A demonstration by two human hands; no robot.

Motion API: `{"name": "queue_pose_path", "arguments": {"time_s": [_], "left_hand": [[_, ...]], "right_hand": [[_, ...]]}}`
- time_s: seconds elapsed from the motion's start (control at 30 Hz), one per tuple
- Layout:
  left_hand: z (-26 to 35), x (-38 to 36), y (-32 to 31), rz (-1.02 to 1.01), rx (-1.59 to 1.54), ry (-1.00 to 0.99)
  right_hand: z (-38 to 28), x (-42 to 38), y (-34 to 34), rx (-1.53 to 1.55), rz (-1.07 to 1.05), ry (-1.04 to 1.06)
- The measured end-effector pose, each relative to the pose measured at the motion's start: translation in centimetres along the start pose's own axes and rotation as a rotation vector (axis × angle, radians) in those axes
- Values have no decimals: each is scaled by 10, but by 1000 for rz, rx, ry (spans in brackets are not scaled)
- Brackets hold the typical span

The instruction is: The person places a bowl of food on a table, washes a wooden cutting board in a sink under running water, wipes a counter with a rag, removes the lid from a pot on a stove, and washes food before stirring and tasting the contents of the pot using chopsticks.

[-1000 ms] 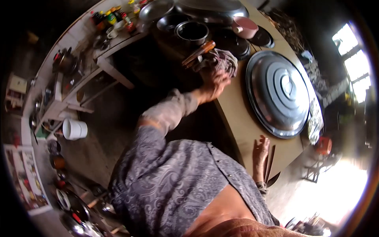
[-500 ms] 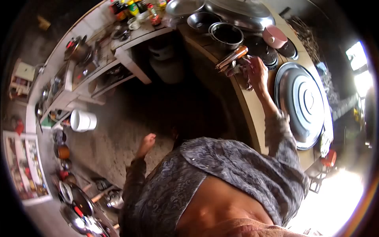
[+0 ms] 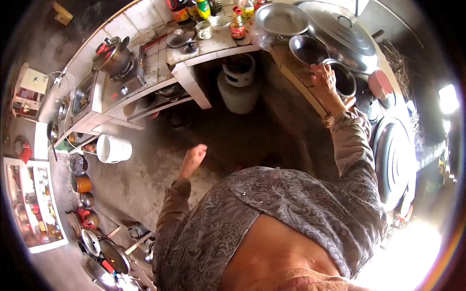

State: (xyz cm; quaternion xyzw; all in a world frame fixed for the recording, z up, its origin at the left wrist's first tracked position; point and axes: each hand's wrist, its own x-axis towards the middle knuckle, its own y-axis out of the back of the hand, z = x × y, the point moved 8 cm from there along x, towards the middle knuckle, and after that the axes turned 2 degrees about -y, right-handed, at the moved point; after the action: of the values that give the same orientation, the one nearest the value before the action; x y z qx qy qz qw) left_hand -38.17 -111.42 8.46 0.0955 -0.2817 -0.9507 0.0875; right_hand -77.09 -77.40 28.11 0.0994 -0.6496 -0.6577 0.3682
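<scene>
1. metal pot [image 3: 346,80] alongside, spread right hand [image 3: 324,80] wide at edge of counter [image 3: 296,81].
2. saw pot on counter, just beside bowl [image 3: 309,47].
3. curled left hand [image 3: 194,159] over floor [image 3: 150,165], well apart from counter; could not tell whether gripping anything.

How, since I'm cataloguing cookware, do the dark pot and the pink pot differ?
The dark pot looks black inside; the pink pot is pink outside. The right hand overlaps the dark pot's edge in view; the pink pot stands clear. Both are beside the silver lid.
</scene>
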Motion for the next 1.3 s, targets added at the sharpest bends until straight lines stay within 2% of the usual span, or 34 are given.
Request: {"name": "queue_pose_path", "arguments": {"time_s": [0.03, 0.13, 0.17, 0.2, 0.27, 0.33, 0.37, 0.4, 0.43, 0.47, 0.53, 0.63, 0.67, 0.7, 0.73, 0.77, 0.8, 0.83, 0.87, 0.9, 0.93, 0.97, 1.0, 1.07, 1.13, 1.2, 1.3], "left_hand": [[11, 32, 6, -8, -6, -24], [31, 117, 20, 11, -64, -76], [52, 136, 33, -34, -189, 30], [55, 162, 43, -8, -182, -13], [54, 218, 63, -6, -215, -77], [45, 254, 92, 58, -229, 28], [11, 284, 97, 63, -328, 31], [29, 304, 118, 92, -212, -16], [48, 314, 132, 72, -176, 118], [43, 329, 136, 97, -257, 114], [43, 364, 132, 52, -227, 150], [48, 386, 122, 3, -293, 174], [51, 380, 128, 37, -317, 207], [49, 383, 125, 38, -356, 237], [44, 395, 124, 55, -384, 202], [27, 402, 131, 93, -398, 185], [33, 404, 145, 134, -383, 215], [24, 410, 164, 184, -355, 200], [13, 420, 180, 243, -350, 162], [3, 430, 197, 292, -347, 124], [-5, 435, 214, 375, -362, 169], [-14, 449, 232, 427, -253, 184], [-29, 462, 247, 456, -232, 144], [-64, 491, 272, 541, -127, 111], [-108, 526, 289, 539, -108, 147], [-131, 558, 297, 514, 131, 82], [-135, 588, 294, 461, 203, -13]], "right_hand": [[25, 16, -43, 0, -17, -5], [35, 42, -75, -164, -191, 232], [37, 42, -79, -221, -352, 248], [41, 45, -85, -279, -512, 265], [64, 46, -105, -253, -563, 360], [69, 61, -109, -299, -658, 414], [72, 62, -112, -288, -665, 471], [72, 73, -118, -273, -670, 527], [74, 78, -118, -197, -748, 473], [75, 95, -121, -126, -790, 441], [84, 99, -123, -23, -844, 391], [89, 106, -89, 103, -766, 403], [91, 108, -95, 145, -836, 301], [88, 105, -79, 194, -834, 407], [96, 99, -65, 116, -709, 444], [93, 97, -51, 40, -719, 495], [89, 100, -36, -50, -670, 478], [94, 94, -32, 12, -697, 463], [107, 83, -35, -52, -811, 412], [109, 82, -17, -34, -602, 462], [118, 79, -16, -7, -784, 342], [131, 64, -18, -61, -699, 363], [143, 58, -8, 32, -633, 270], [157, 47, 1, 134, -674, 128], [165, 35, 9, 227, -685, 13], [143, 49, 31, 94, -803, -68], [131, 49, 42, 122, -790, -132]]}}
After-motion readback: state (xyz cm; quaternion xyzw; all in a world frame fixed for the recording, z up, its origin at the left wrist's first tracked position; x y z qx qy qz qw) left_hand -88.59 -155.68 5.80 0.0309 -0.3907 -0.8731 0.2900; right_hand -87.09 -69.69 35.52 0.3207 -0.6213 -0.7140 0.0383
